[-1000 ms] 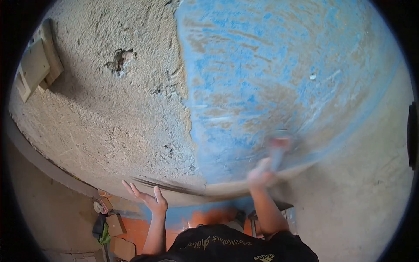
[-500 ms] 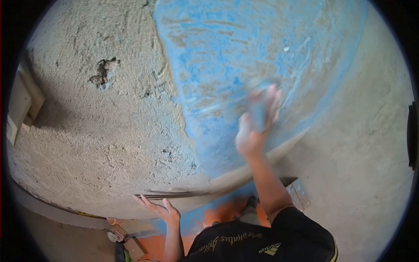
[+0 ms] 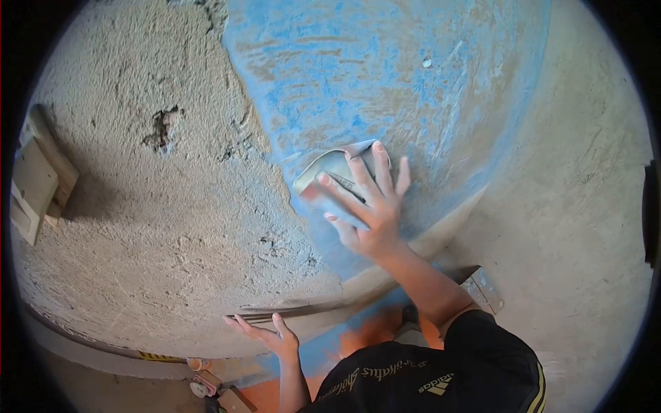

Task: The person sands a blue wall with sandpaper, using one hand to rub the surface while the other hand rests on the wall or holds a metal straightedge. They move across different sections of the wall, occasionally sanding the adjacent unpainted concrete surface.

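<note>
Holding tool (image 3: 332,167): right hand (image 3: 373,206), splayed; left hand (image 3: 281,339) open.

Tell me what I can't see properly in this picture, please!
- Underside of the tool: head view, it faces the blue patch.
- Part of its handle: head view, behind the right hand.
- Marks on the tool: head view, too small.
- Dark thing at right: head view, cut off by the black rim.
</note>
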A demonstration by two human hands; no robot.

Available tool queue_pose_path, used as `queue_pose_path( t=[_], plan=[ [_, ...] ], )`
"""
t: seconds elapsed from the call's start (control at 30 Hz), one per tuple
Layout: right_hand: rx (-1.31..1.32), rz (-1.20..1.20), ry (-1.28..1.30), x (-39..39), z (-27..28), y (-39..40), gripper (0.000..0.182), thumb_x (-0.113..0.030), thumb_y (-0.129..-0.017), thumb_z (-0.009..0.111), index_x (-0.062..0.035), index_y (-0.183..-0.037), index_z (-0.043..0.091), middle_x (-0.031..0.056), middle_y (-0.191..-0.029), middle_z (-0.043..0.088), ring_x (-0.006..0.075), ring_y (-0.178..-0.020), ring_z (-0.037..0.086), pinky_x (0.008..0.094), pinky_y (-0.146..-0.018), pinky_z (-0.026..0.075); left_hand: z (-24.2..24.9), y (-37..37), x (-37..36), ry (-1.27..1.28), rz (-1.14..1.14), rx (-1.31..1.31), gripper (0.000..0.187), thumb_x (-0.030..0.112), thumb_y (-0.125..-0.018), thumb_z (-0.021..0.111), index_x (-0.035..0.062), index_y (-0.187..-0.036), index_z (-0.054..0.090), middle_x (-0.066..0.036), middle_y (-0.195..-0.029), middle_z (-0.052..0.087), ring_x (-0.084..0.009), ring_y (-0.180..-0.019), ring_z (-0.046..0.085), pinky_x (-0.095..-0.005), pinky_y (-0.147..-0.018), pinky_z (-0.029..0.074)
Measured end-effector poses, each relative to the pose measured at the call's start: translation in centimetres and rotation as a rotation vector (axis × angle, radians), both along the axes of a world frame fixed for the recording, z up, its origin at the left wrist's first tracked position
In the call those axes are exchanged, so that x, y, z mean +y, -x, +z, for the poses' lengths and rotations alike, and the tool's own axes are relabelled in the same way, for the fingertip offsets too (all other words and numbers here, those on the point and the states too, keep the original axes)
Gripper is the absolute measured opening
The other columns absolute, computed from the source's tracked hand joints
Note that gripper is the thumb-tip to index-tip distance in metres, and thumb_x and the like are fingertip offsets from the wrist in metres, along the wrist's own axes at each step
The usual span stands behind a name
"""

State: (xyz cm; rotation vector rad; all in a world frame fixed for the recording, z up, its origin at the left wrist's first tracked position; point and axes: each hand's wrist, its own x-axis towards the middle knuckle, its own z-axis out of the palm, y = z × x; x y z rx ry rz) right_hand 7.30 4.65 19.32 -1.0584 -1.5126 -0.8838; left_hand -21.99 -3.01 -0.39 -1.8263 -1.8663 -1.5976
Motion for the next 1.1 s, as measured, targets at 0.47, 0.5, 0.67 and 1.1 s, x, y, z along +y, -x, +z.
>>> queue_pose_path(
  t=[0.47, 0.5, 0.67, 1.1],
  plan=[
    [0.863, 0.293, -0.309, 3.8, -1.8, -11.4, 0.04, -0.034, -0.09, 0.065, -0.0277, -0.13, 0.072, 0.0067, -0.14, 0.063, 0.0357, -0.141, 0.048, 0.0686, -0.117, 0.014, 0.1, -2.5, 1.0, 0.013, 0.216, 0.01, 0.085, 0.047, -0.104, 0.052, 0.0022, -0.163, 0.01, -0.026, -0.168, 0.007, -0.0457, -0.155, 0.012, -0.0623, -0.122, 0.016],
    [0.766, 0.311, -0.253, 3.3, -2.0, -12.0, 0.042, -0.032, -0.091, 0.063, -0.0247, -0.132, 0.07, 0.008, -0.14, 0.063, 0.0348, -0.14, 0.049, 0.0665, -0.117, 0.017, 0.3, -3.1, 0.9, 0.039, 0.225, -0.031, 0.086, 0.048, -0.104, 0.052, 0.0028, -0.163, 0.009, -0.026, -0.168, 0.005, -0.0455, -0.155, 0.011, -0.0626, -0.122, 0.016],
    [0.168, 0.177, -0.025, 1.1, -5.0, -16.6, 0.048, -0.021, -0.102, 0.053, 0.0026, -0.144, 0.054, 0.0199, -0.141, 0.059, 0.0328, -0.134, 0.054, 0.0546, -0.115, 0.031, 1.2, -6.8, 1.8, -0.017, 0.295, -0.07, 0.086, 0.049, -0.104, 0.051, 0.0049, -0.163, 0.007, -0.024, -0.169, 0.005, -0.0439, -0.155, 0.011, -0.0631, -0.122, 0.016],
    [0.578, 0.188, -0.192, 4.8, -2.7, -31.4, 0.05, -0.03, -0.098, 0.057, -0.0084, -0.143, 0.059, 0.0174, -0.156, 0.046, 0.0381, -0.153, 0.029, 0.0642, -0.121, 0.012, 3.4, -20.1, 4.7, -0.119, 0.311, -0.033, 0.084, 0.051, -0.104, 0.052, 0.0058, -0.163, 0.012, -0.024, -0.169, 0.004, -0.0431, -0.156, 0.007, -0.0638, -0.122, 0.013]
  ],
)
